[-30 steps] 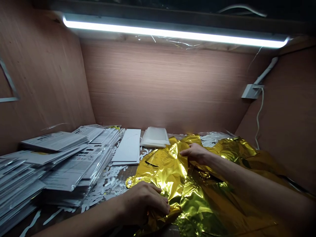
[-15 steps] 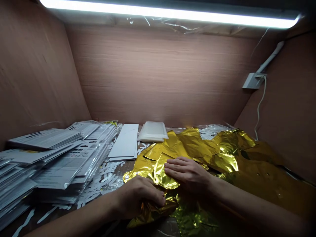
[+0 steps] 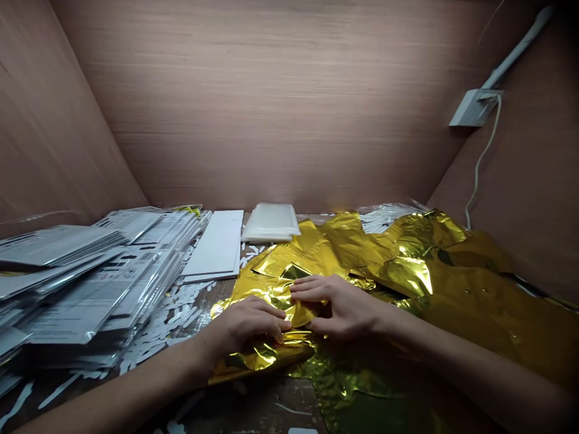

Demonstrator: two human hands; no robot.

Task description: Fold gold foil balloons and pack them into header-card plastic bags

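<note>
A limp gold foil sheet that looks like an uninflated foil balloon [image 3: 266,280] lies partly folded on the table before me. My left hand [image 3: 251,322] is closed over its near folded part, fingers curled down onto the foil. From the right, my right hand [image 3: 339,304] rests on the same balloon with fingers stretched out and thumb apart, the fingertips touching the shiny fold. Both hands are close together. The foil under my left palm is hidden.
More gold foil [image 3: 452,307] is heaped at the right. Bagged printed cards [image 3: 99,295] pile up at the left, beside white boards [image 3: 217,244], a stack of clear bags [image 3: 271,223] and scattered paper scraps [image 3: 158,334]. A socket box [image 3: 474,108] with a cable hangs on the right wall.
The view has tilted down, so the lamp is out of sight. The rounded foil flap is folded nearer to me. My right hand has lifted from lying flat, its thumb now apart.
</note>
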